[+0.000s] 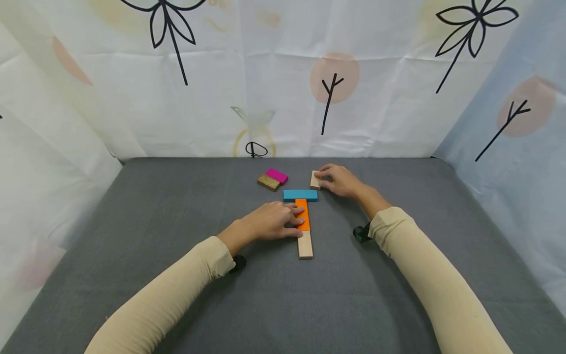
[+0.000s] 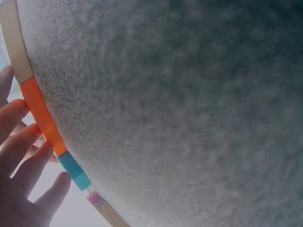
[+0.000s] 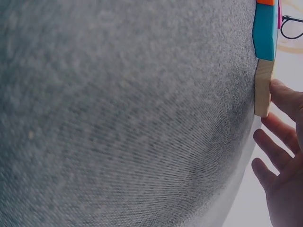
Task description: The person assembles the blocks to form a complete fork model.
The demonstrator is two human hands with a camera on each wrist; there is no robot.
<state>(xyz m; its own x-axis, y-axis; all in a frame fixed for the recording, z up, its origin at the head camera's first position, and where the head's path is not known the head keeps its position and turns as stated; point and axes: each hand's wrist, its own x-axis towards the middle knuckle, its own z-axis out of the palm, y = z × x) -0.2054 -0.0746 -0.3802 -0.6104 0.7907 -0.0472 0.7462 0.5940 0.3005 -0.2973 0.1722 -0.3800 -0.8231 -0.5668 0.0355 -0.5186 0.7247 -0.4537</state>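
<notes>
My left hand [image 1: 271,221] rests its spread fingertips on an orange block [image 1: 306,216]. A pale wooden block [image 1: 305,247] adjoins the orange one at its near end, and a teal-blue block [image 1: 300,195] lies crosswise at its far end, making a T shape. With thumb and forefinger, my right hand [image 1: 342,182] pinches another pale wooden block [image 1: 314,181], set by the right end of the teal-blue block. In the right wrist view, this wooden block [image 3: 263,90] appears at the teal-blue block's end, while the other fingers spread loosely. Whether the two blocks touch cannot be told.
Behind and left of the T lie a magenta block [image 1: 277,175] and a brown wooden block [image 1: 268,182], side by side. Everything sits on a grey cloth-covered table [image 1: 185,206]. White patterned curtains [image 1: 283,88] hang along the back and both sides.
</notes>
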